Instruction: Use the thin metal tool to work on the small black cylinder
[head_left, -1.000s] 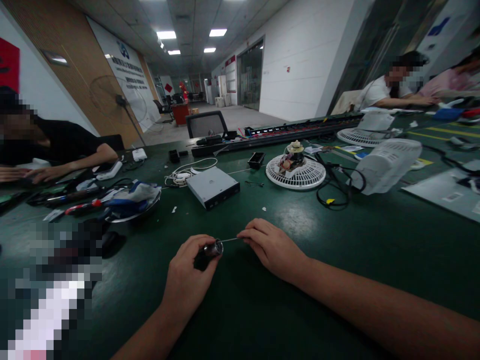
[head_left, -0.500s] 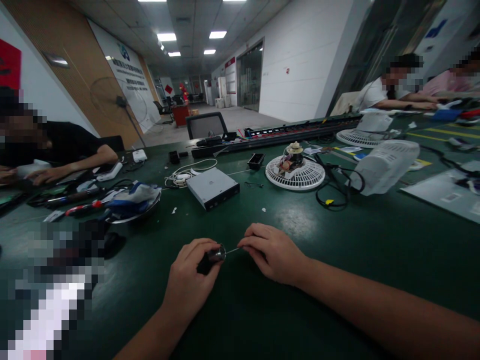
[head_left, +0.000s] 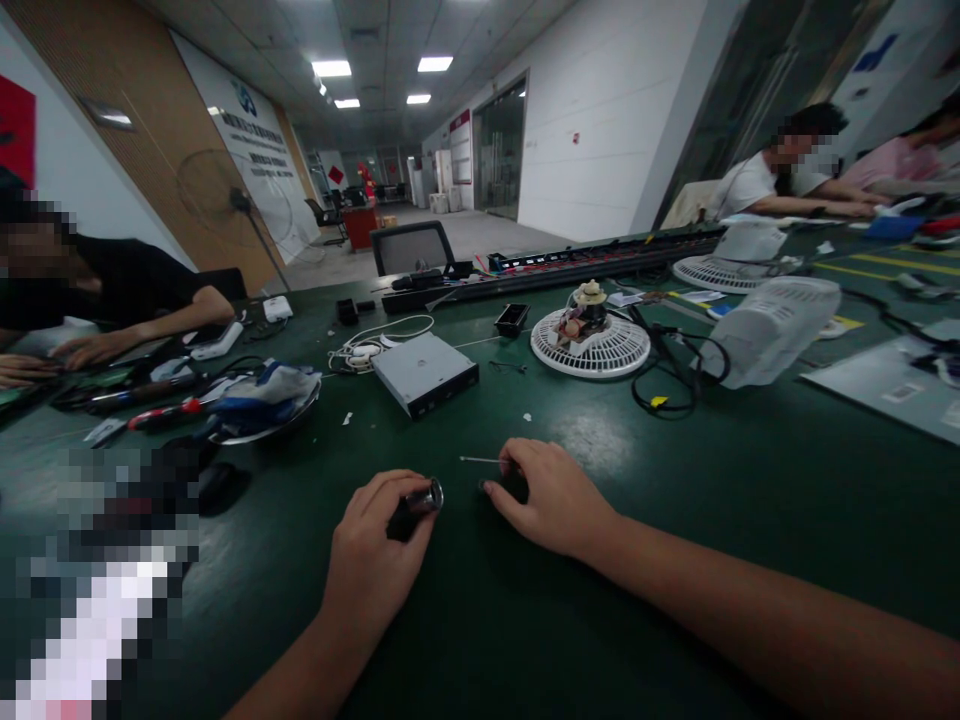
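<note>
Between the thumb and fingers of my left hand (head_left: 377,535) is a small shiny dark metal cylinder (head_left: 427,497), its round open-looking end facing right. My fingers hide much of its body. To the right, my right hand (head_left: 551,497) holds a thin metal rod (head_left: 480,460) at the index finger, with its tip pointing left. The thumb is spread away from that finger. Something tiny and dark shows by the thumb tip, too small to name. The rod and the cylinder are apart.
Beyond my hands lies an optical disc drive (head_left: 426,372). Further right sit a round white fan grille (head_left: 589,360) with a motor part, black cables (head_left: 667,400) and a white housing (head_left: 776,335). On the left are a blue-and-white bundle (head_left: 266,395) and tools. Co-workers sit at both sides.
The rod has come away from the cylinder's end and now sits higher, nearly level. My right thumb has spread from the fingers. My left hand has shifted slightly left with the cylinder.
</note>
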